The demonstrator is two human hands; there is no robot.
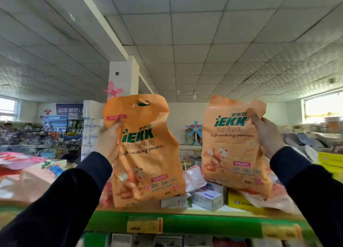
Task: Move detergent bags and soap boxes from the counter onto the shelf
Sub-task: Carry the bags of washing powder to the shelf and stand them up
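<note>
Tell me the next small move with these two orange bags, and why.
Probably lower the left bag onto the shelf top. The left hand grips its edge, its bottom already level with the boxes, while the right bag in the right hand hangs above a yellow box.

Left orange bag [146, 154], centre of frame: "iEKK", "Soft washing powder", Chinese lines below. Right orange bag [232, 144], centre right: same "iEKK", "Soft washing powder". Blue banner [69, 109], left middle: Chinese characters, partly readable. Yellow shelf tag [144, 225], bottom centre: illegible
</note>
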